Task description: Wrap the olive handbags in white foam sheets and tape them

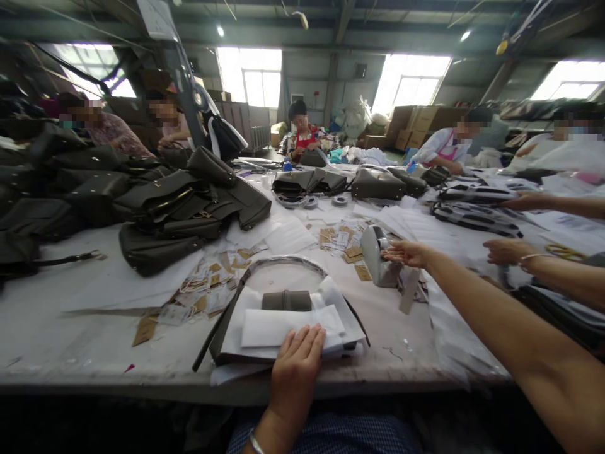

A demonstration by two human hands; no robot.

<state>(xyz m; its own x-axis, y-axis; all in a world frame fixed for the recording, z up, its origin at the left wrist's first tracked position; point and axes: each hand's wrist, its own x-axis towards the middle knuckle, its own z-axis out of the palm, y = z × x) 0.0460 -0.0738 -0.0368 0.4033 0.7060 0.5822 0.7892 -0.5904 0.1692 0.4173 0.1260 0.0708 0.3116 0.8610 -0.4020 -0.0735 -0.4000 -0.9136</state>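
Observation:
My left hand (300, 353) lies flat, fingers stretched out, on a folded white foam sheet (274, 328) at the front of a dark olive handbag (220, 340). The bag rests at the table's near edge, its handle (283, 260) arching up behind it. More white wrapping covers its front, with an olive strap piece (287, 301) showing above. Out to the right, my right hand (407, 253) reaches to a grey tape dispenser (375, 261). Its fingers are stretched out at the dispenser's edge; any tape between them is too small to make out.
Piled olive handbags (161, 202) fill the table's left side. Loose tags (212, 277) lie beyond my bag; white foam sheets (449, 315) lie on the right. A co-worker's hands (508, 252) extend in from the right near stacked bags (477, 217). Other people work across the table.

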